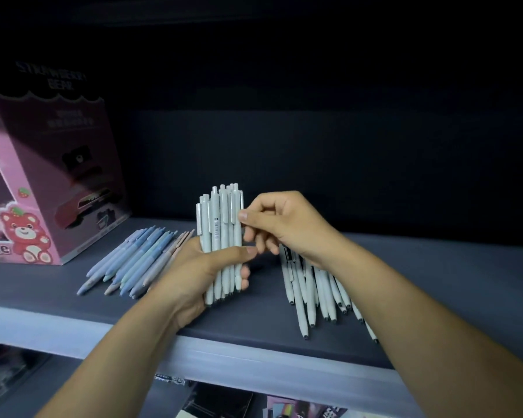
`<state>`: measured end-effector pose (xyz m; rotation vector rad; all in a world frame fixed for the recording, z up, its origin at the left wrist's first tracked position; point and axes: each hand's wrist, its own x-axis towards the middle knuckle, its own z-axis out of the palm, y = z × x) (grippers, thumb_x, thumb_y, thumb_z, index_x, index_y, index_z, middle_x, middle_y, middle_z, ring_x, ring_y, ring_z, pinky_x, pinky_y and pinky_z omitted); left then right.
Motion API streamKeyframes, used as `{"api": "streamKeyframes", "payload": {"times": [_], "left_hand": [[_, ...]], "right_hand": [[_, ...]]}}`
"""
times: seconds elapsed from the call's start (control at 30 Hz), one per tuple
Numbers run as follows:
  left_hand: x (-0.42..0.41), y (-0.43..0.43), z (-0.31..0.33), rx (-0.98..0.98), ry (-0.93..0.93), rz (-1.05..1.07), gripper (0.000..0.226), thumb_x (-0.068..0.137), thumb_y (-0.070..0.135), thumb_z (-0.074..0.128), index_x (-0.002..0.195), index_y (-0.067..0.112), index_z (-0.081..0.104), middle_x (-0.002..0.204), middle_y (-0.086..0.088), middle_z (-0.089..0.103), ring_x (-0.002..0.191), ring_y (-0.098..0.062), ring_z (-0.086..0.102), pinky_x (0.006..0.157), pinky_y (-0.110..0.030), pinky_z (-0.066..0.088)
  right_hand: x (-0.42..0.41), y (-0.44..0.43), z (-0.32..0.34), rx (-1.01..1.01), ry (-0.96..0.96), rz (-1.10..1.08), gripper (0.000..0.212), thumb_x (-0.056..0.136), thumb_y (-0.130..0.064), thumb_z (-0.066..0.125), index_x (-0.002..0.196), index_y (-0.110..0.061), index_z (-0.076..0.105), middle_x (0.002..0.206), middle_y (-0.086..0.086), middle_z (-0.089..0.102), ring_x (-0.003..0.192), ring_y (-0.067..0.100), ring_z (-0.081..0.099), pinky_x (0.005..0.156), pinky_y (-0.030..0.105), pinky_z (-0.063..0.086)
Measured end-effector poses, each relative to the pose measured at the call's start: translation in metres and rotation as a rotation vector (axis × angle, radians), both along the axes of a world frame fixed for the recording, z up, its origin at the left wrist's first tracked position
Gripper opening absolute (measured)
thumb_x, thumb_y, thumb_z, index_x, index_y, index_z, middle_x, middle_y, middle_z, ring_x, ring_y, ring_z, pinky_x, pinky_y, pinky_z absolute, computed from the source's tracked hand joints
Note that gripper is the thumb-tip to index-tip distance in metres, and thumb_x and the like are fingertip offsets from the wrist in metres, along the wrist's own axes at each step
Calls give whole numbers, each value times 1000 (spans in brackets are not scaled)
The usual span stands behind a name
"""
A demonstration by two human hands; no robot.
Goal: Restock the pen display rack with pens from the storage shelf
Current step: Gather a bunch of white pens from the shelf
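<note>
Gathering stock at the storage shelf [254, 336]: the left hand [200, 276] is wrapped around a bundle of pale grey click pens [221, 233]. It holds the bundle upright, with the clicker ends on top and the dark tips poking out below the palm. The right hand [284, 227], just beside the left and a little higher, pinches the bundle's outer edge with its thumb and curled fingers. It seems to be squaring the pens up or adding one, though which cannot be told.

More loose grey pens [311, 300] of the same kind lie on the shelf under the right wrist, which partly covers them. Beyond the left hand's knuckles a fan of pastel pens [133, 260] in blue and pink lies flat. Farther out on that side stands a pink Strawberry Bear carton [52, 176].

This looks like the collecting step, early in the task. The next move probably calls for a firm two-handed hold so no pen slides out, then carrying the bundle away from the shelf.

The pen display rack is not in view. The back of the shelf is too dark to see. The carton is cut off at the frame edge, and the print on the pen barrels is too small to read. The packets [224, 399] on the lower shelf beneath the forearms are blurred, and the pens in the bundle overlap too much to count.
</note>
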<state>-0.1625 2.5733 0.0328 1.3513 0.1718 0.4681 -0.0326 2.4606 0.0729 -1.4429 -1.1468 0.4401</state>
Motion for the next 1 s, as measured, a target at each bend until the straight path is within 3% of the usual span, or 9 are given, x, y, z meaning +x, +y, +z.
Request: {"api": "streamKeyframes", "payload": {"times": [0.2, 0.4, 0.5, 0.63, 0.77, 0.87, 1.0], "left_hand": [[4, 1, 0, 93, -58, 84, 14, 87, 3, 72, 99, 7, 65, 77, -16, 50, 51, -21, 43, 49, -31, 39], [6, -5, 0, 146, -61, 225, 10, 90, -2, 65, 85, 6, 68, 70, -18, 60, 51, -30, 59, 51, -38, 56], [5, -6, 2, 177, -60, 327, 12, 75, 6, 68, 82, 2, 59, 61, -16, 51, 44, -27, 48, 47, -36, 47], [4, -8, 1, 286, -24, 380, 14, 70, 5, 63, 80, 3, 53, 55, -18, 45, 41, -26, 43, 49, -38, 41], [5, -13, -1, 370, -32, 339, 16, 78, 2, 64, 76, -6, 51, 51, -20, 48, 41, -26, 45, 47, -35, 38], [10, -22, 1, 310, -83, 258, 20, 78, 5, 67, 80, -7, 51, 55, -18, 47, 43, -26, 44, 47, -34, 38], [19, -35, 2, 257, -134, 101, 13, 73, 13, 68, 64, 17, 60, 53, -16, 48, 45, -28, 45, 51, -42, 39]], "right_hand": [[0, 3, -2, 15, -12, 48, 24, 96, -18, 69, 87, 4, 67, 76, 16, 65, 62, 24, 57, 45, 26, 43], [-4, 4, 1, 17, 22, 53, 23, 101, -23, 61, 85, -7, 67, 78, 10, 66, 65, 27, 59, 51, 31, 48], [-5, 3, 6, 29, 52, -12, 17, 102, -18, 58, 91, -9, 67, 77, 6, 66, 65, 27, 64, 54, 34, 51], [1, -9, 5, -54, -351, -262, 4, 93, -19, 65, 95, -19, 68, 83, -5, 70, 67, 12, 66, 66, 32, 56], [-4, -36, 10, -233, -701, -387, 19, 91, -28, 64, 110, -26, 61, 107, -10, 63, 91, 13, 63, 81, 40, 57], [-16, -62, 11, -356, -829, -521, 28, 95, -33, 60, 122, -25, 57, 119, -8, 60, 103, 19, 62, 85, 43, 56], [-42, -102, 10, -472, -895, -740, 34, 100, -34, 55, 132, -23, 54, 124, -4, 57, 104, 21, 61, 82, 41, 55]]}}
